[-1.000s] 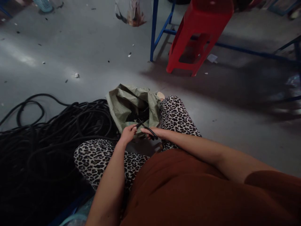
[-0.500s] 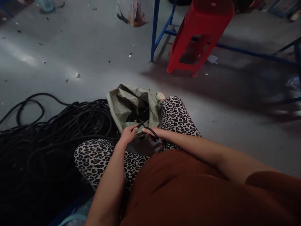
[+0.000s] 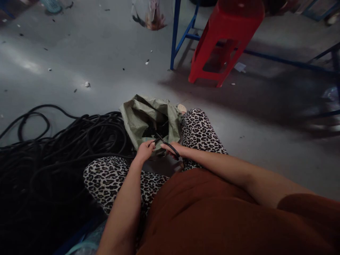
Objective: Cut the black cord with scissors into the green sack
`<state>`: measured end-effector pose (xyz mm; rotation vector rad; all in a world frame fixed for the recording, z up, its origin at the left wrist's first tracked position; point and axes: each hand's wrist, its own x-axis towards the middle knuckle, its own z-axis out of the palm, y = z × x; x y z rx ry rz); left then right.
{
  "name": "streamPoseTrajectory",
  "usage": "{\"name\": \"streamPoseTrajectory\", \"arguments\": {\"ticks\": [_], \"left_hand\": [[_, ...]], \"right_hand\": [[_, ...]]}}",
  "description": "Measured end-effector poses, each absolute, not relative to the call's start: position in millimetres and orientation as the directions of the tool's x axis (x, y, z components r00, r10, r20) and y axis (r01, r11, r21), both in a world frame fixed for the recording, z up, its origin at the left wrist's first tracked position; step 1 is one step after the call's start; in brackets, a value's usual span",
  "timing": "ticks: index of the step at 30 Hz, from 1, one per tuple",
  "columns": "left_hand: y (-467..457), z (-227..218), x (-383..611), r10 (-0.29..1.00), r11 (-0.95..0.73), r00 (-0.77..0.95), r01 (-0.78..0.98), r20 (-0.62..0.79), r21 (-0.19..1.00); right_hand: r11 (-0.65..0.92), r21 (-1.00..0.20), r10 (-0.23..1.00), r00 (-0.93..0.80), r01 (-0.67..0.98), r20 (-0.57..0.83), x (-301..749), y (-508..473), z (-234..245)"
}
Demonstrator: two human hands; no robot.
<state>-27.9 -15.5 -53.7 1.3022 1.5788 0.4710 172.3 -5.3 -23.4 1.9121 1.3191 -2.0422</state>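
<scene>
Between my knees stands an open greenish woven sack (image 3: 130, 117) with dark pieces (image 3: 151, 131) inside. My left hand (image 3: 145, 150) is closed on a black rubber cord near its end, at the sack's near rim. My right hand (image 3: 174, 148) grips a pair of scissors (image 3: 170, 146) with black handles. Their blades point up and left, beside the tip of the cord; whether they touch it I cannot tell. A large tangled heap of black cord (image 3: 92, 131) lies on the floor to my left, and one strand runs from it toward my left hand.
A red plastic stool (image 3: 209, 39) stands ahead to the right, beside a blue metal frame (image 3: 174, 39). A clear plastic bag (image 3: 151, 14) and a light blue basket (image 3: 51, 5) lie farther off. Small scraps dot the grey floor (image 3: 106, 63).
Hardly anything differs. The scissors and the cord's end have shifted very slightly against each other; both hands stay in place over the sack's rim.
</scene>
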Motion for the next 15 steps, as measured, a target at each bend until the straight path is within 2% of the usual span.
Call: {"name": "streamPoseTrajectory", "arguments": {"ticks": [7,15], "left_hand": [[-16.0,-65.5,-32.7,0.923,0.297,0.04,0.555,-0.382,0.777],[-18.0,-63.4,-35.6,0.964,0.212,-0.007,0.625,-0.266,0.752]], "right_hand": [[-0.547,-0.526,0.54,-0.206,0.651,-0.816,173.2,-4.7,-19.9],[-0.504,-0.539,0.564,-0.216,0.675,-0.797,174.2,-3.6,-25.1]]}}
